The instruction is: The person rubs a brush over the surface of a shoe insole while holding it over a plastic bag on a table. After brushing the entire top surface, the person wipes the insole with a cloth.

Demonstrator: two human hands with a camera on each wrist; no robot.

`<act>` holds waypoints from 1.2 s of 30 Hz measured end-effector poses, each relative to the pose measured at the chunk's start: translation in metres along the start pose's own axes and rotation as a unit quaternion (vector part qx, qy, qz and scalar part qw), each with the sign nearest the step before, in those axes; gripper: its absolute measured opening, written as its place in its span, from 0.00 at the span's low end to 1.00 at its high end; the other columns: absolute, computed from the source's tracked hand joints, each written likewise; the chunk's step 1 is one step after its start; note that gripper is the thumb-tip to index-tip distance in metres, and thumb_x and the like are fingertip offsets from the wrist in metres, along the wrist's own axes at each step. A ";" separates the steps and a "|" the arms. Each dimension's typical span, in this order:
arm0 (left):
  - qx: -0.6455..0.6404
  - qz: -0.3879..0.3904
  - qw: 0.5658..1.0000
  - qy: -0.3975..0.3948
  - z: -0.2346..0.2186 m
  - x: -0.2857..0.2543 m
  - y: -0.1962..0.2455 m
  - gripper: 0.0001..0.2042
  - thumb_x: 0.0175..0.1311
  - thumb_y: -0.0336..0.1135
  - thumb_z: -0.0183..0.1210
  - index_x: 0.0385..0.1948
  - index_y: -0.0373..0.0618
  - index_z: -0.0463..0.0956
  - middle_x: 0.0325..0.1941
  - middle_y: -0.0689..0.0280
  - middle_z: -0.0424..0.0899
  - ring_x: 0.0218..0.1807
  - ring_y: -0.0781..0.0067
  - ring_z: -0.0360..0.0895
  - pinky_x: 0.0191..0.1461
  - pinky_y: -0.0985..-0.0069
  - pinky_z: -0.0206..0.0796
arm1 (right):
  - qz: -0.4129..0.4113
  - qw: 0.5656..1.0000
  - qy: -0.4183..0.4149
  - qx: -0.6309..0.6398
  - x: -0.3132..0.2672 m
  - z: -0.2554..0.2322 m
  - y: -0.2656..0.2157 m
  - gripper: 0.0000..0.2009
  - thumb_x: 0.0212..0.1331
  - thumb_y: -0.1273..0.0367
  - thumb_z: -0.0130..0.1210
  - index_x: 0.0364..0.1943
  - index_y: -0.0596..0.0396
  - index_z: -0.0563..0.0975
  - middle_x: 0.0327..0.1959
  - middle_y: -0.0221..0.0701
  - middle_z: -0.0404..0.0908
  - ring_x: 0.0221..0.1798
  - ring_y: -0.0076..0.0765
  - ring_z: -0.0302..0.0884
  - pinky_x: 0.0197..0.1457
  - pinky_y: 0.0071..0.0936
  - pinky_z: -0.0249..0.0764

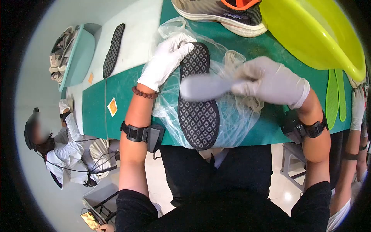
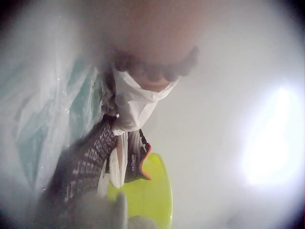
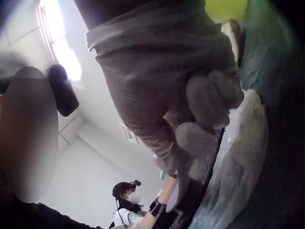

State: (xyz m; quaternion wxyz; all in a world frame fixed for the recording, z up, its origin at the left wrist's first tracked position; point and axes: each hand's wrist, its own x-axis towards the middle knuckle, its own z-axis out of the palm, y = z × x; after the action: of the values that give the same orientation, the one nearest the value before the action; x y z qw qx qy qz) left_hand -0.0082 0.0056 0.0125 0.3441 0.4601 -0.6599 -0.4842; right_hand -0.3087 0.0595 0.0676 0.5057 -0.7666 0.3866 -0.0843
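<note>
A black insole (image 1: 199, 120) with a grey diamond pattern lies lengthwise over a clear plastic bag (image 1: 243, 127). My gloved left hand (image 1: 168, 58) grips the insole's upper end, thumb on its patterned face; its other fingers are partly hidden. In my gloved right hand (image 1: 276, 81) is the handle of a pale grey, paddle-shaped tool (image 1: 203, 88), blurred by motion. The tool's rounded head overlaps the middle of the insole in the head view. The right wrist view shows the right hand (image 3: 167, 86) with fingers curled round the tool (image 3: 177, 196).
A sports shoe (image 1: 228, 17) and a yellow-green basin (image 1: 320, 42) stand at the far side of the green table (image 1: 94, 100). Green insoles (image 1: 332, 96) lie at right, another dark insole (image 1: 114, 50) at left. A blue basin (image 1: 83, 58) holds shoes. Other people sit at both sides.
</note>
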 end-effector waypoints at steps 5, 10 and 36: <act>0.007 0.006 1.000 -0.011 -0.007 0.003 -0.012 0.05 0.76 0.31 0.59 0.45 0.41 0.80 0.38 0.77 0.78 0.41 0.88 0.70 0.48 0.84 0.67 | -0.049 0.996 -0.079 -0.013 0.003 0.007 0.002 0.16 0.68 0.59 0.63 0.50 0.55 0.86 0.37 0.43 0.87 0.40 0.40 0.84 0.49 0.35 0.79; 0.013 0.008 1.000 0.025 -0.003 0.002 -0.015 0.06 0.77 0.32 0.59 0.44 0.41 0.82 0.38 0.76 0.79 0.40 0.87 0.70 0.47 0.84 0.67 | -0.056 0.998 0.034 0.011 0.011 0.008 0.016 0.15 0.67 0.59 0.63 0.47 0.55 0.86 0.37 0.41 0.88 0.42 0.37 0.86 0.50 0.37 0.79; 0.008 0.000 1.000 -0.002 -0.008 0.005 -0.017 0.08 0.78 0.33 0.58 0.46 0.39 0.83 0.42 0.73 0.85 0.45 0.84 0.77 0.53 0.81 0.71 | -0.008 0.999 -0.043 0.032 0.016 0.002 0.011 0.20 0.71 0.58 0.60 0.58 0.55 0.84 0.46 0.37 0.88 0.49 0.30 0.83 0.58 0.33 0.78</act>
State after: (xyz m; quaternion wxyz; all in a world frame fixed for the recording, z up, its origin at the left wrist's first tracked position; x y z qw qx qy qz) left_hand 0.0019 -0.0035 -0.0017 0.3391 0.4617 -0.6645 -0.4799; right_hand -0.3022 0.0479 0.0535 0.5450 -0.7564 0.3552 -0.0678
